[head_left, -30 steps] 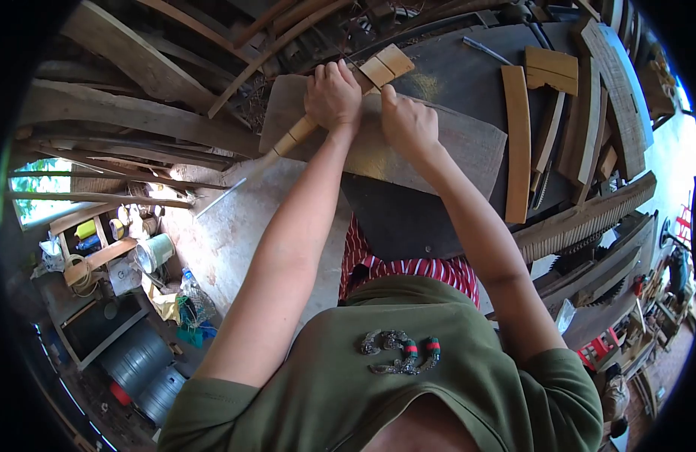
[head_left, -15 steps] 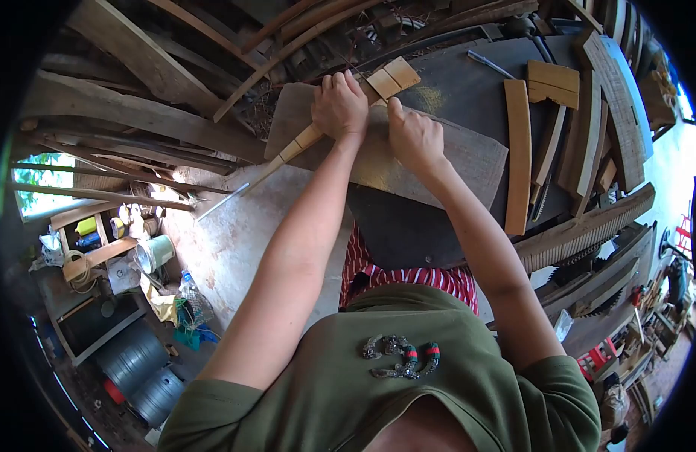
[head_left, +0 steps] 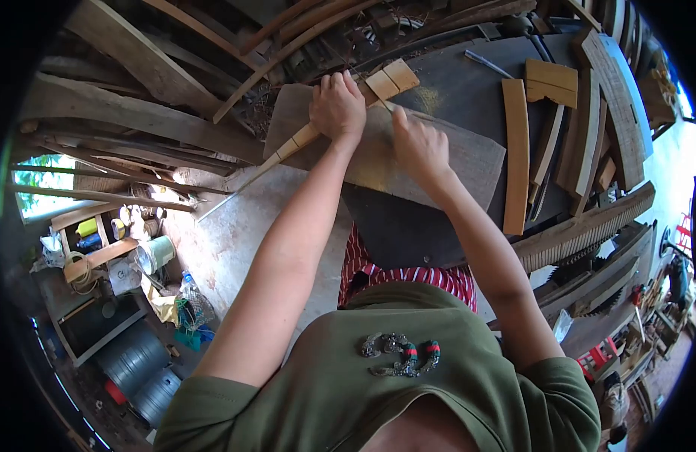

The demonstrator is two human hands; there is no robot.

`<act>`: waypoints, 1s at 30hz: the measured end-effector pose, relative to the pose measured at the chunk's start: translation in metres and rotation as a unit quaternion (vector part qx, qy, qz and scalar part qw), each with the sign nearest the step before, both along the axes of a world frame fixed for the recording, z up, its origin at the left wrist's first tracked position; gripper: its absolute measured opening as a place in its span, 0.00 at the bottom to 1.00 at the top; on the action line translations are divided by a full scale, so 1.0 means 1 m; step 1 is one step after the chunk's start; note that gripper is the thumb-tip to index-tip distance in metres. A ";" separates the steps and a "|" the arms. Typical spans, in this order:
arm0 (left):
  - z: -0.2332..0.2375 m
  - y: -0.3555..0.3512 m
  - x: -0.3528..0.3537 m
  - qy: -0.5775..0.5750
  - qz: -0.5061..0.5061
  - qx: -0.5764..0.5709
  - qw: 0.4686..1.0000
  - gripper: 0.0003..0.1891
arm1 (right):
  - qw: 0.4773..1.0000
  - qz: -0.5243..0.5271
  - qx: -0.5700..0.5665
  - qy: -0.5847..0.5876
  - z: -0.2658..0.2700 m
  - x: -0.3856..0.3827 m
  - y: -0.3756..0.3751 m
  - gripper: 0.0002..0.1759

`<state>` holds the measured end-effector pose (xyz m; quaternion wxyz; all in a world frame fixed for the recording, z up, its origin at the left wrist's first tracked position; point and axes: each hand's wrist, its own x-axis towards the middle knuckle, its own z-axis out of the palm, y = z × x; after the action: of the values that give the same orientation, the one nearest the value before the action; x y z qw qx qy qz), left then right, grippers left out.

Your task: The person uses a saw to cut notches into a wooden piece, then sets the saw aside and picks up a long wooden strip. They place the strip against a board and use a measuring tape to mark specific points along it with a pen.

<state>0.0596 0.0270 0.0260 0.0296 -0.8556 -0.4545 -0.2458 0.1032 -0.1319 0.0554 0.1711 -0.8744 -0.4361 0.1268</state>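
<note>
My left hand (head_left: 339,105) is closed over a long light wooden strip (head_left: 309,138), pressing it against a wide grey-brown board (head_left: 457,151). Dark lines cross the strip, and its far end (head_left: 393,79) sticks out beyond my knuckles. To the right, my right hand (head_left: 421,143) is closed, thumb uppermost, around a thin narrow tool (head_left: 387,104). The tool reaches toward the strip beside my left hand; its kind is too small to tell, and its handle is hidden in my fist. Yellowish dust lies on the board.
The board rests on a dark table (head_left: 468,83) with more dust. A curved wooden piece (head_left: 515,158), a short block (head_left: 551,81) and a metal rod (head_left: 489,63) lie at right. Stacked timber (head_left: 137,113) crowds the left; a bucket (head_left: 155,255) stands on the floor.
My right hand has drawn slightly right and down, away from my left hand, and more of the thin tool shows. My left hand stays on the strip.
</note>
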 end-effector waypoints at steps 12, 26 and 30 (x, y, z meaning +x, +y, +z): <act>0.004 0.000 0.001 0.002 -0.004 -0.026 1.000 0.17 | 0.999 -0.004 0.039 -0.018 -0.008 0.004 0.019 0.09; 0.001 0.004 0.003 -0.011 0.010 -0.011 1.000 0.18 | 1.000 0.000 -0.015 -0.021 0.013 -0.007 -0.017 0.07; 0.004 0.003 0.002 0.007 -0.003 0.001 1.000 0.15 | 0.998 0.014 -0.058 -0.002 0.020 -0.009 -0.024 0.07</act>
<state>0.0620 0.0301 0.0299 0.0325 -0.8587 -0.4513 -0.2404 0.0944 -0.1560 0.0750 0.1177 -0.8767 -0.4409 0.1523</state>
